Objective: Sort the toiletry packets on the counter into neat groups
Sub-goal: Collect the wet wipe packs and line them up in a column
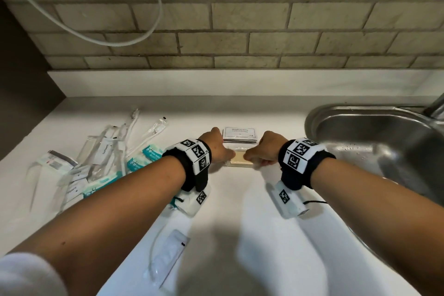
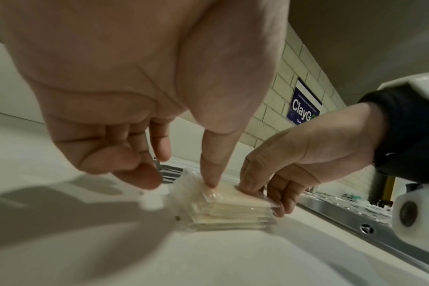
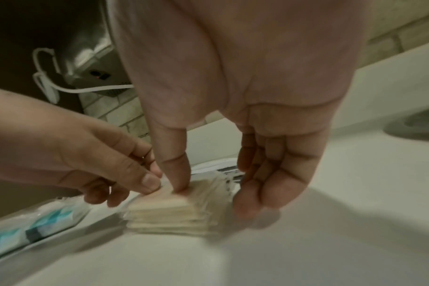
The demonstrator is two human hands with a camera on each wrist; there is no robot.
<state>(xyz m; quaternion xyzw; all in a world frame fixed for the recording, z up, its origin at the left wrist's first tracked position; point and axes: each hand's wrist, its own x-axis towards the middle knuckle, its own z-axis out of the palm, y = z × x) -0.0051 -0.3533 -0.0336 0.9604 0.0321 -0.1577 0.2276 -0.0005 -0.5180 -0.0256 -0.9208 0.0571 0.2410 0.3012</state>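
Both hands down on a stack of beige packets (image 1: pixel 241 159) at the middle of the white worktop (image 1: pixel 240 223). Left hand (image 1: pixel 217 145) at the stack's left end, thumb pressing its top, fingers (image 2: pixel 135 174) curled narrow beside it. Right hand (image 1: pixel 266 149) at the right end, thumb on top, fingers (image 3: pixel 255 195) curved down against that end. Just beyond, a stack of shampoo sachets (image 1: pixel 240 136). To the far left, a loose heap of toothbrush packets (image 1: pixel 103 151) and teal wipe packs (image 1: pixel 141 156). Near the front edge, one clear packet (image 1: pixel 168 257). Steel sink (image 1: pixel 374 132) on the right.
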